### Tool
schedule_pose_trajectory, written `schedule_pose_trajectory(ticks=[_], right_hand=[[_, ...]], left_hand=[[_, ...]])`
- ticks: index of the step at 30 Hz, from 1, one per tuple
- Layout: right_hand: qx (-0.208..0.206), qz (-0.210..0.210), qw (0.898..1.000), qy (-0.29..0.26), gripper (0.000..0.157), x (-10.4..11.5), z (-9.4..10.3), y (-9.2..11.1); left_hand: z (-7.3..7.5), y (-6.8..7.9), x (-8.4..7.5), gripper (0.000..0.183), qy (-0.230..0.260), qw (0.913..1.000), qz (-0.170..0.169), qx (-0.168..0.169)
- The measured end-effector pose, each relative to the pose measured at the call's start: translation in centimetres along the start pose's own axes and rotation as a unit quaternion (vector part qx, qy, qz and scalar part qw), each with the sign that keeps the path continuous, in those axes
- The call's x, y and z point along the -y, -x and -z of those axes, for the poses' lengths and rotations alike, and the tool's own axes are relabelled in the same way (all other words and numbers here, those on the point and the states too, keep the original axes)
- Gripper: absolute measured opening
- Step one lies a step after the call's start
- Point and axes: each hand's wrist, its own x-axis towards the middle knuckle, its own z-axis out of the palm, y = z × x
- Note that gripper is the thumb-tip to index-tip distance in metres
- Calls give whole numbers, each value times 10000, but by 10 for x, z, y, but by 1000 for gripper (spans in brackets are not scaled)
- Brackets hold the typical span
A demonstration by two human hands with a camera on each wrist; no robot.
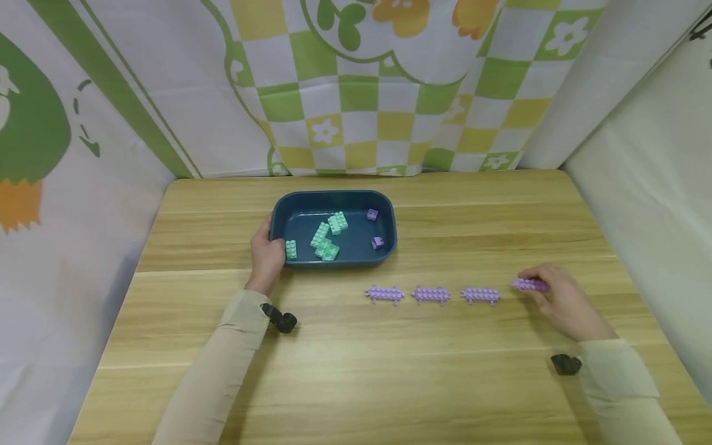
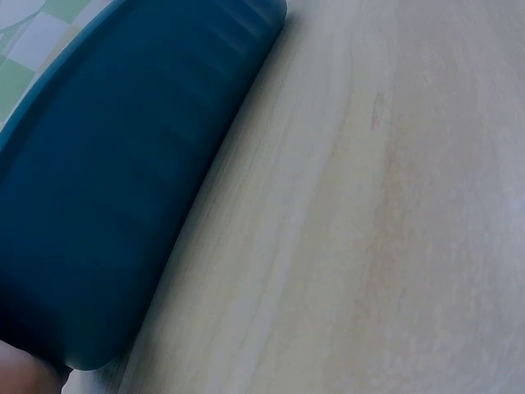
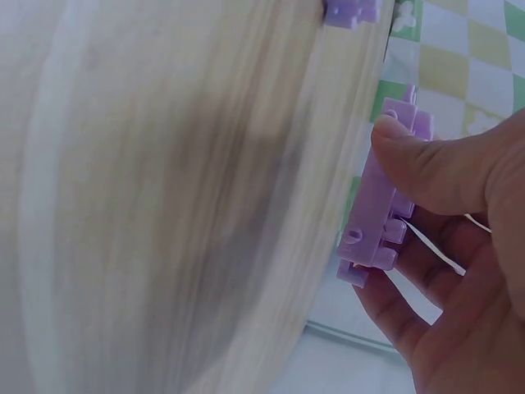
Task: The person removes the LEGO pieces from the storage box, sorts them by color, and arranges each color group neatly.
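Note:
My left hand (image 1: pixel 266 254) grips the left end of a dark blue tray (image 1: pixel 356 264), its thumb at the near left corner; in the left wrist view the tray's side wall (image 2: pixel 123 164) fills the left part. Between thumb and fingers, my right hand (image 1: pixel 567 303) pinches a light purple building brick (image 3: pixel 373 197), long and studded with small pegs at its ends. It is held above the table at the right end of a row. Three similar purple bricks lie in that row: one at left (image 1: pixel 385 294), one in the middle (image 1: pixel 431 295), one at right (image 1: pixel 481 295).
Inside the tray are several mint green bricks (image 1: pixel 320 235) and two small purple bricks, one behind (image 1: pixel 372 214) and one in front (image 1: pixel 377 243). The wooden table (image 1: pixel 400 383) meets a checkered cloth (image 1: pixel 361 123) at its far edge. White cloth hangs on both sides.

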Motion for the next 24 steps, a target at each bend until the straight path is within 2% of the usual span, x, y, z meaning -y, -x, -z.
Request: schedule_pose_trajectory(ticks=[11,24], right_hand=[[124,-200,9997,-39,29,-5,-8,6],[185,-253,9995,-2,29,-6,-16,7]], left_hand=[[2,2,0,74,-146,9997,205,17],[0,3,-3,74,-148,9997,189,73]])
